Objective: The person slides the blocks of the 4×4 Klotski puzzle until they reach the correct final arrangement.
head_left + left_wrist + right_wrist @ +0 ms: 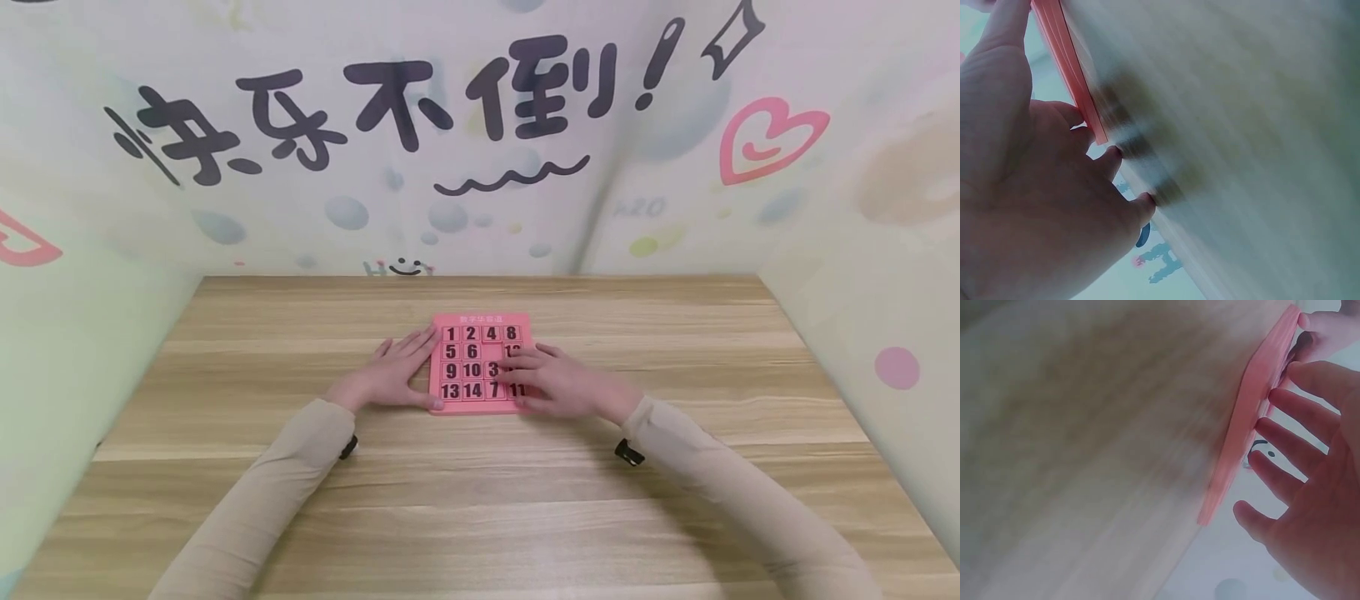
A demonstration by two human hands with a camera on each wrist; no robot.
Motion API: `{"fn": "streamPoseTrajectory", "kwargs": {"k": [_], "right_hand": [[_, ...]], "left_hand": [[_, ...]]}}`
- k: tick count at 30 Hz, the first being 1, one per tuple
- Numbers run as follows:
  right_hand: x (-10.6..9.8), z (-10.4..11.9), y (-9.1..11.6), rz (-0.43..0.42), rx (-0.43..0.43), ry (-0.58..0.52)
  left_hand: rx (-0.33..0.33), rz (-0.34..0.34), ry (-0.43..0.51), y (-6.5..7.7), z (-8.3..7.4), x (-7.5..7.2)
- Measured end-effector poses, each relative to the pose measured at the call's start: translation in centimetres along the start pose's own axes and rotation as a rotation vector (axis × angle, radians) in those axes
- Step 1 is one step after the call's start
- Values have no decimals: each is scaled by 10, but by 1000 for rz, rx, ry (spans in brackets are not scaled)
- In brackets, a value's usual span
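A pink sliding number puzzle (480, 408) lies flat on the wooden table, its black-numbered tiles in a square grid. One gap shows in the second row, under the 4 tile (491, 333). My left hand (393, 371) rests along the puzzle's left edge, fingers spread, thumb at the lower left corner. From the right, my right hand (558, 383) reaches over the board with extended fingers, fingertips by the 3 tile (492, 370). It partly covers the right column, including the 11 tile (517, 390). In the right wrist view its fingers are spread above the pink frame (1241, 425).
The wooden table (480, 508) ends at a printed backdrop (480, 225) with large black characters. Pale side walls stand left and right. A black strap piece (629, 452) shows under the right sleeve, another (348, 447) by the left cuff.
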State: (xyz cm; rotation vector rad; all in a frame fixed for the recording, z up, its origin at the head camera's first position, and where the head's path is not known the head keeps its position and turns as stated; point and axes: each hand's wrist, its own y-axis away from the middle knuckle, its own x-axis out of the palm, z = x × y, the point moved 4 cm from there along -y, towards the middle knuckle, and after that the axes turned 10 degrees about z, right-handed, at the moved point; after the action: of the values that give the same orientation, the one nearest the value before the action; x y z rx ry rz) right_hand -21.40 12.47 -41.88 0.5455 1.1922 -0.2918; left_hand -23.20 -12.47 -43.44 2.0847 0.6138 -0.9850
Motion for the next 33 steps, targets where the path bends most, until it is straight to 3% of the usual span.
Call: {"fn": "streamPoseTrajectory", "kwargs": {"k": [16, 26, 33], "right_hand": [[-5, -8, -6, -66, 13, 22], [-7, -15, -11, -62, 58, -24], [-6, -10, -8, -53, 24, -27]], "left_hand": [[2, 0, -8, 1, 1, 0], [-1, 0, -9, 0, 0, 0], [2, -4, -13, 1, 0, 0]]}}
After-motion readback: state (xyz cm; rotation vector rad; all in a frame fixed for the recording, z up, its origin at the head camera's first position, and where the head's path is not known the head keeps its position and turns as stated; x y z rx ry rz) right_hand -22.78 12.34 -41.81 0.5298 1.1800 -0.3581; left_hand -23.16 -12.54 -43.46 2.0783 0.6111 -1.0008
